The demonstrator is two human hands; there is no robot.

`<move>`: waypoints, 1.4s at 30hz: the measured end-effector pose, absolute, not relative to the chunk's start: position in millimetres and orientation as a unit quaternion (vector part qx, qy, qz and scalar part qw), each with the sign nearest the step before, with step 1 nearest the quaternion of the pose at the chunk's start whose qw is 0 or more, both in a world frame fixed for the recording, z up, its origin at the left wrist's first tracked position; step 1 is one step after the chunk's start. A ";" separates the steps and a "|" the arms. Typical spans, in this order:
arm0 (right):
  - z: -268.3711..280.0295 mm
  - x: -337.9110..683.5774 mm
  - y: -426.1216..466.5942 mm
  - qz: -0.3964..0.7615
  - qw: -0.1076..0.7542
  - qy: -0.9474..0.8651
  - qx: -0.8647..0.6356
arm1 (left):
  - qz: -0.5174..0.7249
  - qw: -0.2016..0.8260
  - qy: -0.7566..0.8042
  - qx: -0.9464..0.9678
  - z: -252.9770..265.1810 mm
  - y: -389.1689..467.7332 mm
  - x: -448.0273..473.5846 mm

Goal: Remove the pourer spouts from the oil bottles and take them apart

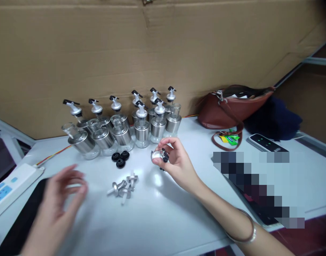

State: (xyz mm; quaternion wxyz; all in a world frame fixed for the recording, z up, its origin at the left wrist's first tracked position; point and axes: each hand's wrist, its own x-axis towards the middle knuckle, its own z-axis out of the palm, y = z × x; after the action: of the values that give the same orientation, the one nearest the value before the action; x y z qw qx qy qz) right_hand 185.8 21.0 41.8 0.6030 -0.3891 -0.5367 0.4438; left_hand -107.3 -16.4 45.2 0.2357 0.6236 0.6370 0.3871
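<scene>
My right hand (178,161) is closed on a silver pourer top (157,155) with black parts at its side, held above the table near the middle. Blurred by motion, my left hand (65,195) hovers at the left with curled fingers and nothing seen in them. Between the hands lie several loose silver pourer pieces (125,188) with pale stems. Behind those sit three black rubber stoppers (120,163). Glass bottles with steel sleeves (142,130) stand in rows at the back; some carry silver pourers with black levers, while others, like the front-left bottle (82,140), have bare necks.
A white power strip (10,188) and a black flat object (21,217) lie at the left. To the right are a brown handbag (232,110), green and yellow packets (230,138), a white device (266,142) and a dark cloth item (277,119). Cardboard (163,53) walls the back.
</scene>
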 end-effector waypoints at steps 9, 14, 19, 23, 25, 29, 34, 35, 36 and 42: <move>43.7 188.4 18.1 0.589 0.536 -0.501 -0.338 | 0.169 0.831 0.225 0.481 8.4 -36.2 18.7; 40.3 187.5 14.1 0.678 0.453 -0.507 -0.281 | 0.268 0.843 0.169 0.435 -13.2 -37.8 24.6; 43.3 187.9 10.7 0.745 0.342 -0.513 -0.255 | 0.290 0.838 0.200 0.418 -7.8 -34.9 24.7; 46.4 190.7 10.9 0.745 0.316 -0.520 -0.274 | 0.282 0.831 0.214 0.428 -7.1 -35.1 25.3; 46.6 193.0 11.6 0.728 0.302 -0.540 -0.296 | 0.279 0.830 0.208 0.436 -8.7 -35.9 25.6; 45.6 196.0 12.1 0.672 0.286 -0.609 -0.309 | 0.283 0.832 0.251 0.406 -5.3 -35.1 25.1; 48.6 193.9 10.4 0.560 0.308 -0.720 -0.271 | 0.227 0.841 0.239 0.430 6.1 -30.6 22.3; 49.8 193.1 9.8 0.548 0.301 -0.731 -0.272 | 0.221 0.845 0.238 0.426 7.3 -30.1 22.0; 51.0 192.3 9.0 0.548 0.286 -0.736 -0.276 | 0.219 0.849 0.243 0.414 7.9 -29.9 22.1; 55.6 189.9 3.8 0.603 0.185 -0.706 -0.322 | 0.212 0.854 0.239 0.410 8.7 -31.6 24.4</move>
State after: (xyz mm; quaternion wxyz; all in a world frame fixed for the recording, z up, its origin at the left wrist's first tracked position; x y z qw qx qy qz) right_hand 189.9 3.8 55.6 0.1854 -0.3223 -0.7059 0.6029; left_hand 24.4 -31.6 8.7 0.8543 0.4099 0.2390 0.2124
